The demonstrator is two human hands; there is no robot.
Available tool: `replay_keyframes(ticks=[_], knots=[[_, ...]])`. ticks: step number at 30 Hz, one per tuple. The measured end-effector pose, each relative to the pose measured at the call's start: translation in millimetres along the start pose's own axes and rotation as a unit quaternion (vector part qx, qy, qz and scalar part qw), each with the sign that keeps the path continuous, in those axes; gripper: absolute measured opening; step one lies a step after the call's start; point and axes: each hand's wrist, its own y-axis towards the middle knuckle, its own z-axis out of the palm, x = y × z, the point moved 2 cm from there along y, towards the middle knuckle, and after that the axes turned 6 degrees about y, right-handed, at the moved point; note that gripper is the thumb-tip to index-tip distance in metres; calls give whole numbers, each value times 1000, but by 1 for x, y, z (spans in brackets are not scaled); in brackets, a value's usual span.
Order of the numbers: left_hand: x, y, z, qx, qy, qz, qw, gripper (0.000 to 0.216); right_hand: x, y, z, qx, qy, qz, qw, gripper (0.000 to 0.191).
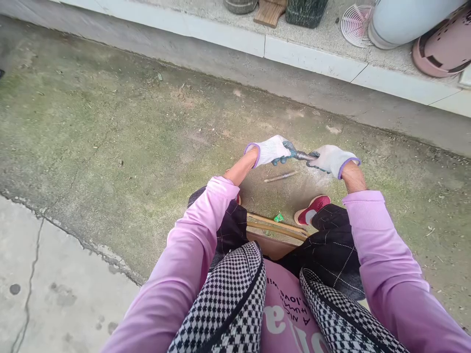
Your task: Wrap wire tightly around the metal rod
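Observation:
Between my two gloved hands is a short, dark, shiny piece that narrows to the right [303,156]; I cannot make out its kind. My left hand [275,150], in a white glove with dark blue-green fingers, is closed around its thicker left part. At the narrow end, the fingers of my right hand [328,159] pinch it, in a matching glove. The piece is held up above the ground in front of my knees. Below it, a thin brownish stick [280,177] lies on the concrete. The gloves hide both ends of the piece.
A small green wrapper [278,217] lies between my red shoes, beside the wooden bars [275,226] under me. Beyond the mossy concrete [128,127] runs a raised ledge [309,60]. On it stand a pink container [447,46], a pale rounded vessel [408,19] and a dark green container [305,11].

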Motion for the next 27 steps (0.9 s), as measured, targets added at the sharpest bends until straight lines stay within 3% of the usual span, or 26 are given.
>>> replay_keyframes(ticks=[3, 6, 11, 14, 17, 19, 24, 27], knots=[[-3, -2, 0, 0, 1, 12, 1000, 14, -2, -2, -7, -28, 37, 33, 998, 23], [-3, -3, -1, 1, -4, 17, 1000, 17, -3, -5, -8, -62, 164, 47, 983, 16], [-4, -3, 0, 19, -29, 24, 999, 22, 3, -12, -7, -93, 429, -11, 899, 32], [-8, -3, 3, 25, -46, 34, 998, 22, 6, -18, -10, -69, 511, -51, 855, 43], [-6, 3, 2, 22, -12, 53, 998, 20, 7, -29, -17, -21, 546, -85, 833, 53], [0, 10, -4, 12, 42, 69, 997, 17, 7, -37, -20, 8, 531, -95, 842, 58], [10, 27, -26, -15, 137, 121, 983, 7, 11, -45, -15, 125, 398, -92, 904, 55], [12, 27, -32, -28, 171, 109, 979, 5, 11, -40, -7, 144, 327, -91, 929, 49]])
